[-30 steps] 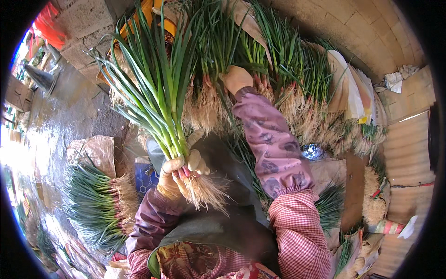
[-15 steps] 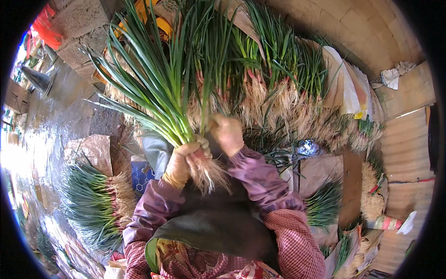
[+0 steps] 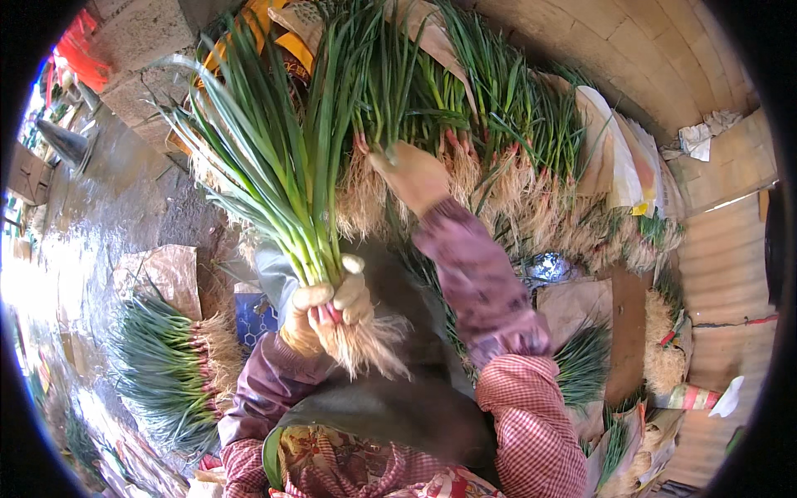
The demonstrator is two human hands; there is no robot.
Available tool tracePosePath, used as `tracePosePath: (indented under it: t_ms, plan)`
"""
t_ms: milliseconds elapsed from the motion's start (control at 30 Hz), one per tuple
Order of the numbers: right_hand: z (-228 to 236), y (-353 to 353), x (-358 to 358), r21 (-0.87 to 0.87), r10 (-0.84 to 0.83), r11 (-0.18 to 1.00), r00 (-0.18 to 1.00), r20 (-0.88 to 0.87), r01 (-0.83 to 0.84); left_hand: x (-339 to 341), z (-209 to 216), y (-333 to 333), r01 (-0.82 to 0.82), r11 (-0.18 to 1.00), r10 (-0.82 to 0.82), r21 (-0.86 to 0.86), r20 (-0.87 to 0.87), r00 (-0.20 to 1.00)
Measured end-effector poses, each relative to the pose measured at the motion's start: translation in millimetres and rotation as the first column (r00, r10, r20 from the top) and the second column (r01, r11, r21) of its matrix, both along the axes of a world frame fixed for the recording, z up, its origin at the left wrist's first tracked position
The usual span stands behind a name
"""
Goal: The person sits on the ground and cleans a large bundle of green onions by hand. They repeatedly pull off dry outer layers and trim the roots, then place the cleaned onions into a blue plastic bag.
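Observation:
A bunch of green onions (image 3: pixel 320 249) stands in my gloved left hand (image 3: pixel 330 309), its fingers wrapped round the reddish stem bases. The long leaves fan upward to the far left, and pale roots (image 3: pixel 365 344) hang below the fist. Farther off, my right hand (image 3: pixel 413 177) is at the pile of green onions (image 3: pixel 506 124), bent over the lower stems. Its fingertips close on green onion stems there; how many is hidden by the hand. Roots of the pile (image 3: pixel 361 199) show beside and below the right hand.
To the left, a stacked heap of green onions (image 3: pixel 162 365) lies beside a blue patterned box (image 3: pixel 255 315). Another small bundle (image 3: pixel 584 361) rests on brown sheeting at the right. A dark apron (image 3: pixel 390 407) covers my lap. Wet ground (image 3: pixel 91 224) stretches left; cardboard (image 3: pixel 730 274) lines the right.
My right hand has moved away from beside the held bunch, out to the pile. My left hand has come slightly nearer with the bunch, which now stands more upright.

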State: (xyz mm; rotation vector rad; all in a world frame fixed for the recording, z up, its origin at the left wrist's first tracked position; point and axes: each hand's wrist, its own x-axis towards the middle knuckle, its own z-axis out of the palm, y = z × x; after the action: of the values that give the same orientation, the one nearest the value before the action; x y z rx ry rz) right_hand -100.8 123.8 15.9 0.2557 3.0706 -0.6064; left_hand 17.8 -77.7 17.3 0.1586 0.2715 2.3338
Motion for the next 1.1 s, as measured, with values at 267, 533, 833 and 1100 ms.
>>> tracePosePath:
  t_ms: [267,533,833,1100]
  plan:
    - [-20.0,53.1,10.4,-0.760,0.029,0.641,0.986,0.165,0.108,-21.9,-28.2,-4.4,-0.052,0.933,0.044,-0.355,-0.031,0.999]
    - [4.9,-6.2,93.7,-0.062,0.390,0.914,0.912,-0.129,-0.400,-26.0,-39.2,20.0,-0.138,0.790,0.085,-0.597,-0.116,0.990]
    - [-124.0,55.7,72.5,-0.369,-0.125,0.929,0.950,-0.286,0.011,-1.7,-19.2,4.4,-0.021,0.961,0.034,-0.276,0.041,0.999]
    - [-58.4,-5.6,82.9,-0.995,0.049,0.093,0.999,-0.016,-0.021,-6.6,-29.2,11.0,-0.007,0.969,0.015,-0.246,0.034,0.999]
